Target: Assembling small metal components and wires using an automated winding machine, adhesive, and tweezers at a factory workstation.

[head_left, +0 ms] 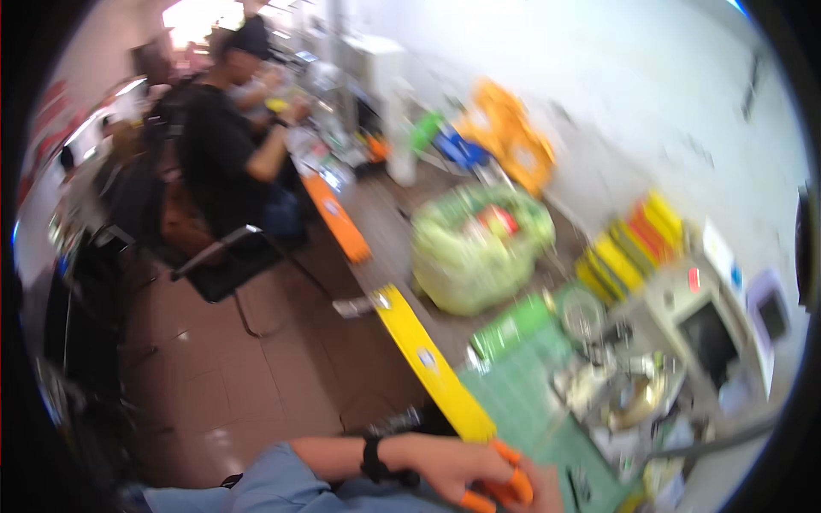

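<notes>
My left hand (pixel 449 462), with a black band (pixel 376 457) on its wrist, reaches across the lower edge beside the bench. Orange finger covers (pixel 516 489) show on its fingertips. Its fingers are curled, and whatever may be between them is hidden. Against it, at the picture's edge, is part of my right hand (pixel 546 489); its fingers are mostly hidden and smeared. Both hands are at the near edge of a green work mat (pixel 513 385). A small dark tool (pixel 580 486) lies on the mat close to my right hand.
A pale green bag-lined bin (pixel 453 269) stands on the bench, with a green roll (pixel 513 327) nearer me. Yellow bins (pixel 611 261) and a grey device with a dark screen (pixel 711 340) line the wall. A person in black (pixel 214 141) sits farther along, by a chair (pixel 227 278).
</notes>
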Motion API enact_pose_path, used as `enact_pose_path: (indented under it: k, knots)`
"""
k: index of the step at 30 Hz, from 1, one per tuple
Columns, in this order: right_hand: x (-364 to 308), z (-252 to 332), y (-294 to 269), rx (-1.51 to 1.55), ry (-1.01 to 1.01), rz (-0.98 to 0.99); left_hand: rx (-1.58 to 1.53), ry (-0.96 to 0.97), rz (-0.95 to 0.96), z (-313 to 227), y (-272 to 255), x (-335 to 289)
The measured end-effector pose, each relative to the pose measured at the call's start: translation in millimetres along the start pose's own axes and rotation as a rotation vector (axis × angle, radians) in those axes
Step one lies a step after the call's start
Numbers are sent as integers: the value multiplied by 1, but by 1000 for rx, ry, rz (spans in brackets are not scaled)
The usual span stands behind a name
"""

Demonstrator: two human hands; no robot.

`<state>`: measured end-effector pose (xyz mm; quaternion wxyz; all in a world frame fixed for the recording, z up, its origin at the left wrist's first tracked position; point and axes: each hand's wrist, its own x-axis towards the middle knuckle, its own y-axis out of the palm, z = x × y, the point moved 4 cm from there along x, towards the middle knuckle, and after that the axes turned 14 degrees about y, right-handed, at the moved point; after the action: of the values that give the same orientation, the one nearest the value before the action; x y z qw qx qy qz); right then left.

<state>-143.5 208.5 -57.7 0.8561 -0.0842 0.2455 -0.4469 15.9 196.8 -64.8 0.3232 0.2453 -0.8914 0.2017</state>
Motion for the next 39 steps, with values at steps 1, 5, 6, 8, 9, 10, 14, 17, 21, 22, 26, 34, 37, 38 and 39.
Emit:
enact_pose_path:
  k: [1, 5, 6, 8, 9, 10, 14, 17, 21, 22, 26, 34, 37, 38, 39]
  knots:
    - [4, 12, -3, -30, -68, -36, -61, -104, 35, 14, 7, -10]
    - [7, -10, -16, -210, 90, -25, 36, -139, -57, 22, 5, -24]
    - [10, -16, -16, -191, 144, -30, 55, -173, -110, 25, -6, -24]
    - [14, -25, -20, -13, 201, -101, 138, -245, -200, 33, -21, -35]
    - [16, -29, -21, -60, 238, -105, 181, -270, -224, 34, -26, -43]
    - [16, -33, -21, -77, 234, -99, 236, -294, -257, 34, -27, -50]
    - [26, -37, -15, -188, 140, -43, 307, -201, -250, 25, -25, -60]
    - [34, -35, -11, -276, 83, -16, 337, -230, -213, 21, -28, -65]
    - [38, -29, -5, -312, 88, 26, 351, -292, -190, 13, -43, -76]
    - [39, -28, -5, -315, 86, 28, 348, -294, -200, 16, -44, -79]
    - [41, -32, -6, -338, 115, 69, 345, -238, -183, 36, -35, -63]
    - [18, -48, -28, -405, 121, -137, 381, 18, -13, 58, -32, 27]
    - [6, -51, -37, -249, 138, -435, 384, 193, 8, 57, -34, 59]
    - [2, -56, -40, -140, 224, -432, 379, 282, -3, 54, -37, 73]
    - [-5, -63, -45, -22, 307, -446, 457, 289, -16, 50, -47, 82]
